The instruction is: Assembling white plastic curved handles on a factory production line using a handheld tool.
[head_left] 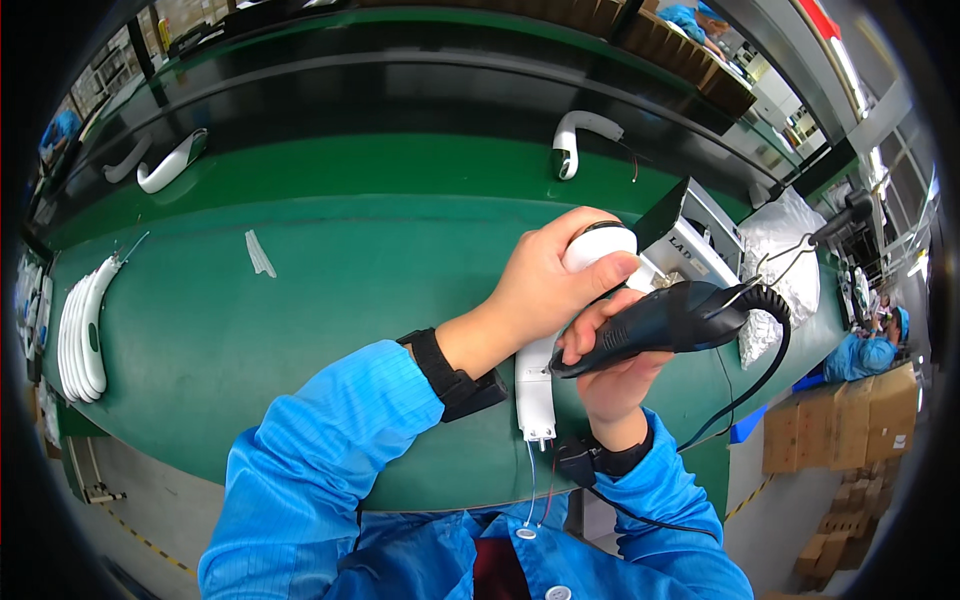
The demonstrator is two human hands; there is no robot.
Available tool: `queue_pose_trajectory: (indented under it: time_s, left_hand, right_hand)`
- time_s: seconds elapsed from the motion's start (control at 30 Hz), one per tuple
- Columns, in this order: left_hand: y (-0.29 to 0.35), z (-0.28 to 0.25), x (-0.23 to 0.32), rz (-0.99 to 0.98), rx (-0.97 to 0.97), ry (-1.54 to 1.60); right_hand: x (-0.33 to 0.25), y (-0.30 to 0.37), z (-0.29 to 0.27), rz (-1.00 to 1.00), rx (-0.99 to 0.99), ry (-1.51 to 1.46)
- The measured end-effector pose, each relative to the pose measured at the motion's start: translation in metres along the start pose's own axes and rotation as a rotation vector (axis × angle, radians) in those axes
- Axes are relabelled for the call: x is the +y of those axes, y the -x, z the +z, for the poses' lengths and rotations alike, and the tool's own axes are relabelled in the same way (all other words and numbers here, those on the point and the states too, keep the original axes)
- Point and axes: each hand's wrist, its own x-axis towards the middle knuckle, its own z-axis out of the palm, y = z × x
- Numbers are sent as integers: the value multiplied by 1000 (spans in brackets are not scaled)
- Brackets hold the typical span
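My left hand (555,275) is closed around the rounded white end of a device (600,245) that has a dark rim. Below it, a white casing (535,400) with thin wires at its near end points toward me; my hands hide whether the two join. In my right hand (615,380) is a black electric screwdriver (650,328), slanted above the casing, its narrow end to the left. A wire hanger (750,290) and a coiled cord (775,305) are at its other end. The hands are close together, and the screwdriver's tip cannot be made out.
Several curved white casings (85,335) lie stacked at the left of the green table (300,320). A metal-and-black box (695,240) and a clear plastic bag (790,250) stand right. White strips (260,254) lie mid-left. Curved white devices (172,165) rest at the back.
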Motion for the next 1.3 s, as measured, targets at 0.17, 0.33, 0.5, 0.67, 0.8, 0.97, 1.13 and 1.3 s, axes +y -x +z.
queue_pose_trajectory:
  time_s: [0.17, 0.33, 0.5, 0.67, 0.8, 0.97, 1.13, 1.3]
  left_hand:
    - [1, 0, 0, -51, -13, -80]
    - [-1, 0, -9, 37, 19, -96]
    - [0, 0, -9, 7, 49, -42]
    - [-2, 1, -9, 32, 3, -63]
    - [-1, 0, -12, 58, -6, -95]
    - [0, -5, -11, 56, 13, -86]
    - [-2, -1, -6, 12, 0, -26]
    - [-1, -5, -4, -12, 5, -31]
  right_hand:
    - [2, 0, 0, -56, -21, 45]
    - [-12, -4, -1, -147, -2, -20]
    - [-60, -33, -39, -379, 125, 139]
    - [-72, -60, -72, -458, 208, 222]
    - [-70, -65, -76, -344, 152, 199]
    - [-46, -50, -67, -209, 100, 214]
    - [-30, -16, -20, -183, 94, 103]
    - [-12, -3, 17, -121, -32, -3]
